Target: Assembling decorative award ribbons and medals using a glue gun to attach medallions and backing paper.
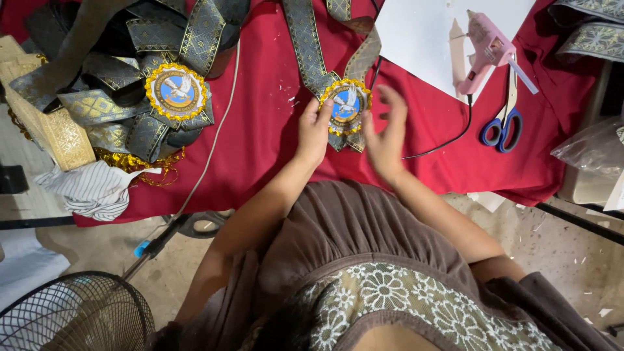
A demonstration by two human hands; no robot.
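Observation:
A round blue badge [346, 104] with a gold frilled rim lies on the red cloth [260, 123], joined to a grey and gold patterned ribbon [305, 45] that runs up and away. My left hand [314, 130] presses its fingertips on the badge's left edge. To the right of the badge is my right hand [387, 133], fingers spread, holding nothing and blurred. Both forearms reach forward from my brown top.
A pile of similar ribbons with another badge [175, 91] lies at the left. A pink glue gun [487, 52] rests on white paper [422, 32], with blue-handled scissors [502, 127] beside it. A striped cloth [91, 188] and a fan [71, 315] are at the lower left.

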